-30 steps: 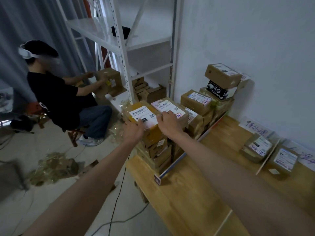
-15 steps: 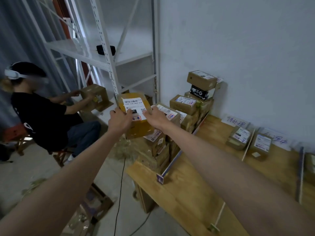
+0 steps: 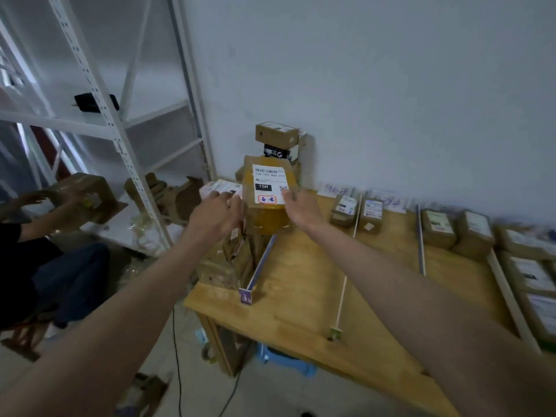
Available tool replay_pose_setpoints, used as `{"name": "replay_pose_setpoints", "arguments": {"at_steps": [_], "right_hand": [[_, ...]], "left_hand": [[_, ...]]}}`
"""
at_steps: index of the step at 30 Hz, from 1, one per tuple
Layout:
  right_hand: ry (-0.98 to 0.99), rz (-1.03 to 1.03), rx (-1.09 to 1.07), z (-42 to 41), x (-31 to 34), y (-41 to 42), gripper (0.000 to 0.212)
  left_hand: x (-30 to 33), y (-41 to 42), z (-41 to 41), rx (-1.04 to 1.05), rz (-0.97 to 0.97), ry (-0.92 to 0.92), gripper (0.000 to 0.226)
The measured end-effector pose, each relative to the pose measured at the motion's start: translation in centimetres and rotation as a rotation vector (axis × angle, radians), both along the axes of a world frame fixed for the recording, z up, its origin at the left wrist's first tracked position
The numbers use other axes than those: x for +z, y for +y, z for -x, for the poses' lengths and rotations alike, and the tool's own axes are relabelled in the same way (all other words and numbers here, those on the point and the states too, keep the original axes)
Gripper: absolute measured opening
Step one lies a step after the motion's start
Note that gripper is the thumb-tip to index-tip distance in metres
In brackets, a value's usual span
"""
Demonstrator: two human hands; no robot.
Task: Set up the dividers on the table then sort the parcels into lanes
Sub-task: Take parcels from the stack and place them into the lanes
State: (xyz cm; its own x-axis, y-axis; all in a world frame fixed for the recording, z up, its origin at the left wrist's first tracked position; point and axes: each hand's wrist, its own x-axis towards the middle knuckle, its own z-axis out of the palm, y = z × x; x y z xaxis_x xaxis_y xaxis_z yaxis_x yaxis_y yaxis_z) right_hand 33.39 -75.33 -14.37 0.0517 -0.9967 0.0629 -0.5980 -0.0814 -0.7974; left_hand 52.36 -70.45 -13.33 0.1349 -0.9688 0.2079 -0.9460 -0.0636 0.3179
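A yellow-taped parcel with a white shipping label facing me is lifted above the stack of unsorted parcels at the table's left end. My left hand grips its left side and my right hand grips its right side. A blue-edged divider runs beside the stack. A thin white divider and a grey divider split the wooden table into lanes. Several small labelled parcels lie in lanes along the wall.
More parcels fill the lanes at the right. A white metal shelf rack stands to the left. A seated person in black handles a box on the left. Cables and a blue stool lie under the table.
Both hands lifted the yellow parcel off the stack and tilted it upright with the label toward me. My view swung right, showing more of the table's lanes.
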Motion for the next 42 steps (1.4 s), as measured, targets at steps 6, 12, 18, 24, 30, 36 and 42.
{"name": "replay_pose_setpoints", "arguments": {"at_steps": [6,12,18,24,30,36,42], "right_hand": [[0.144,-0.031,-0.208,11.2,-2.6,4.4,0.039],[0.139,-0.123,-0.435,23.0,-4.6,9.6,0.047],[0.172,-0.162,-0.599,34.7,-6.0,15.8,0.042],[0.203,-0.225,-0.708,47.3,-7.7,21.4,0.048],[0.180,-0.275,-0.749,58.4,-8.8,26.7,0.022],[0.164,-0.311,-0.780,66.6,-12.1,28.4,0.034],[0.136,-0.361,-0.801,71.4,-14.1,26.6,0.036]], "left_hand": [[-3.1,0.5,8.9,-0.202,-0.078,-0.158,0.049],[-4.9,0.9,19.6,-0.400,-0.088,-0.243,0.049],[-6.7,2.9,32.0,-0.577,-0.113,-0.212,0.051],[-8.2,6.5,45.4,-0.699,-0.124,-0.253,0.053],[-10.7,9.9,56.9,-0.744,-0.153,-0.248,0.052],[-12.4,11.4,64.4,-0.775,-0.164,-0.277,0.052],[-14.3,9.4,69.6,-0.795,-0.157,-0.284,0.047]]}}
